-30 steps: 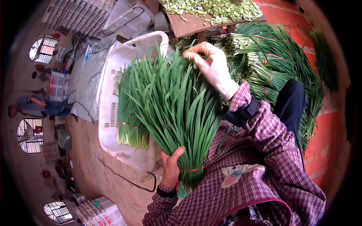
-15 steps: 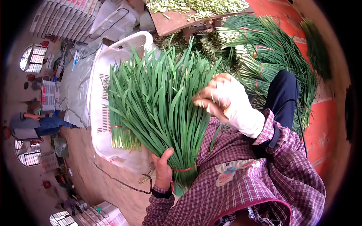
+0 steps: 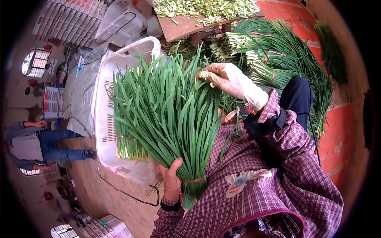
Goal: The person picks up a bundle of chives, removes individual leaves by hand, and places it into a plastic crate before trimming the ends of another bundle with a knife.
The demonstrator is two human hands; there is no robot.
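Note:
A large bundle of green garlic chives (image 3: pixel 170 115) fans out in front of me, tied near its lower end with a red band (image 3: pixel 193 179). My bare left hand (image 3: pixel 171 176) grips it just above that band, thumb on top. My right hand (image 3: pixel 234 81), in a whitish glove, pinches leaves at the upper right of the bundle, its fingers pressed together. A white plastic basket (image 3: pixel 101 99) stands behind the bundle. Inside it lie tied chives (image 3: pixel 131 147), partly hidden by the held bundle. A loose leaf (image 3: pixel 227 144) hangs against my checked clothing.
Several banded chive bundles (image 3: pixel 274 55) are piled at the right on an orange-red surface (image 3: pixel 337 131). Cut stem pieces (image 3: pixel 210 10) cover a brown board (image 3: pixel 174 31) at the top. A person (image 3: pixel 43 144) walks at the left, near stacked crates (image 3: pixel 65 22).
My right hand has moved up and left along the bundle, onto its leaves near the tips. My left hand keeps its grip. The person at the left has come closer.

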